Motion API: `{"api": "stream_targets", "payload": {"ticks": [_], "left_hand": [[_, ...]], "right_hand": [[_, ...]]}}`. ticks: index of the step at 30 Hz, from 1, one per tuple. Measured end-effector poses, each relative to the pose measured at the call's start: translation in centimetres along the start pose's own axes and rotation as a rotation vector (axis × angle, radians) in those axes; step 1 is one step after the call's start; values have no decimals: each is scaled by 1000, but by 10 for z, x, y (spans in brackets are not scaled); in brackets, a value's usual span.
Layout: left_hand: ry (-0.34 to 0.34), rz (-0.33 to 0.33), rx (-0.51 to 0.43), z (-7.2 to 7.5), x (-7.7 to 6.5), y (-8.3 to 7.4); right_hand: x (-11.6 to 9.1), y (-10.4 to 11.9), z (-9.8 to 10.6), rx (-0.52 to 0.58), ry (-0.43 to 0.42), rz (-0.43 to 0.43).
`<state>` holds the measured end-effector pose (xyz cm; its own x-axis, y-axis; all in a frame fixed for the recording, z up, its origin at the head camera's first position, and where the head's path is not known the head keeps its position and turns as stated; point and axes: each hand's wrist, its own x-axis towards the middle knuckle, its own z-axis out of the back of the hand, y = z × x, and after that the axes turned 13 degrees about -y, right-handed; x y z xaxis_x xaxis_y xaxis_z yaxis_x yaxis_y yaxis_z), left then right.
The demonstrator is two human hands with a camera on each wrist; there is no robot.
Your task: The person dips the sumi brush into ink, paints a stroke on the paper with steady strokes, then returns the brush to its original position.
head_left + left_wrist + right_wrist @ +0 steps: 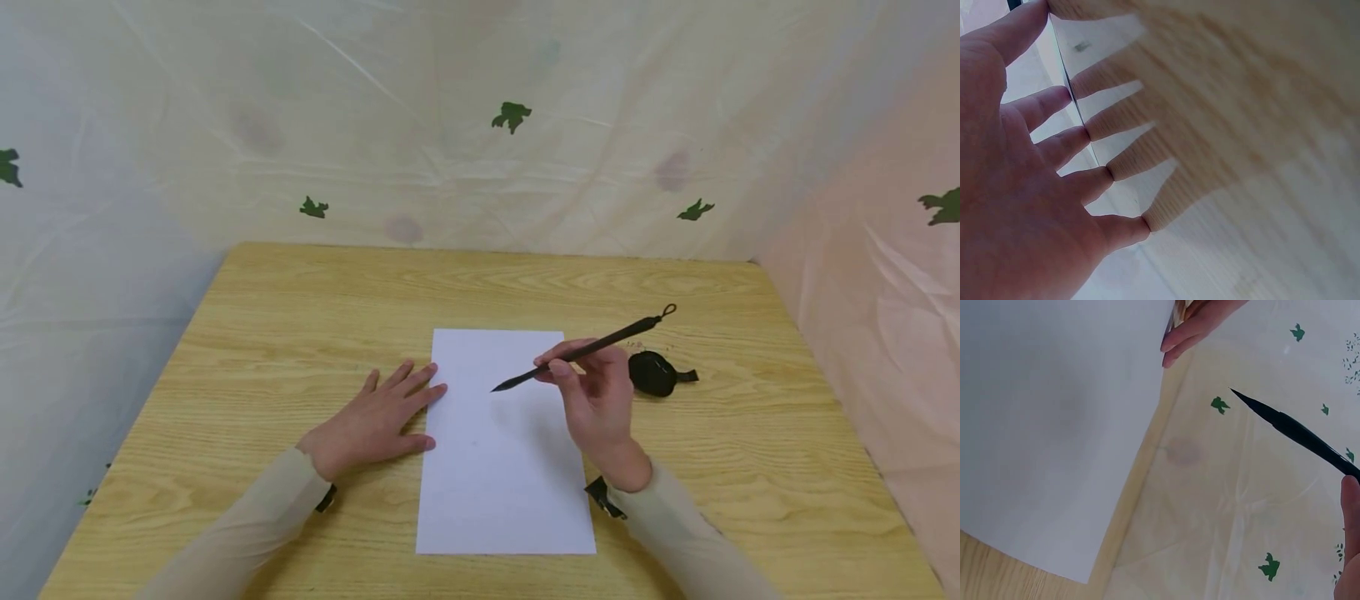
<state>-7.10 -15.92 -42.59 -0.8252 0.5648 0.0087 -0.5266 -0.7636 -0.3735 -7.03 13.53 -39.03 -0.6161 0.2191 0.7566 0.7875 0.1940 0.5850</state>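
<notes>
A sheet of white paper [495, 500] lies on the wooden table [315, 317], with one faint grey mark on it. My left hand [378, 421] lies flat at the paper's left edge, fingers spread, fingertips touching the sheet. In the left wrist view the palm side of that hand [1022, 181] shows. My right hand [600, 408] pinches a dark writing brush [609, 338] between thumb and fingers. The brush slants, its black tip pointing down left above the paper. In the right wrist view the brush [1300, 434] appears apart from the sheet [1054, 437].
Right of my right hand sits a small black round object [652, 373] with a short tab, partly hidden by the hand. Pale cloth [420, 142] with green bird-like shapes hangs behind the table and along both sides. Dark wrist straps [604, 498] show below the sleeves.
</notes>
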Motion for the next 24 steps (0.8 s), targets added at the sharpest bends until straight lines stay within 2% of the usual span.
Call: {"api": "stream_targets", "payload": {"ticks": [4,15,24], "left_hand": [[0,-1,3,0,0,0],[4,14,15,-2,0,1],[-6,14,19,-2,0,1]], "right_hand": [[-3,-3,-4,8,13,-3],[-8,-4,-15,-158,91,29],[-14,-7,-24,-216,117,21]]}}
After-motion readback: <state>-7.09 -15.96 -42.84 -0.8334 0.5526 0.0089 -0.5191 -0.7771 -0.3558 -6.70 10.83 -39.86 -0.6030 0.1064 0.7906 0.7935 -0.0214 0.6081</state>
